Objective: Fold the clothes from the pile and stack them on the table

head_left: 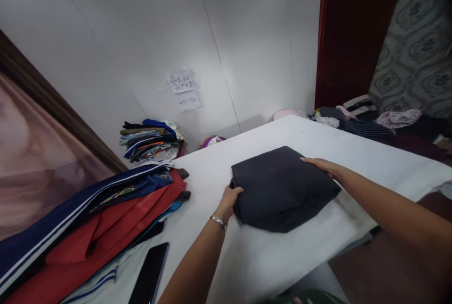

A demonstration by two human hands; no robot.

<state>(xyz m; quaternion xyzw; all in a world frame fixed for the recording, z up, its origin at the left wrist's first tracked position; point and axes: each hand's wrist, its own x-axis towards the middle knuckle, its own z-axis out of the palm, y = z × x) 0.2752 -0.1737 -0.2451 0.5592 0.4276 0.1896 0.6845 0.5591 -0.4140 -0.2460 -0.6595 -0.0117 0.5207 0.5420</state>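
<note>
A dark grey, almost black garment lies folded into a rough rectangle on the white tabletop. Its exact kind cannot be made out in this fold. My left hand grips the garment's left edge, thumb on top and the other fingers hidden beneath the cloth. A silver bracelet circles that wrist. At the garment's far right side, my right hand holds the edge, with a fingertip showing on the upper surface and the rest of its fingers hidden.
Left of the garment lies a heap of clothes with a red piece, beside a black phone. Behind it rises a stack of folded clothes. More clothes lie along the back right. Handwritten paper notes hang on the wall.
</note>
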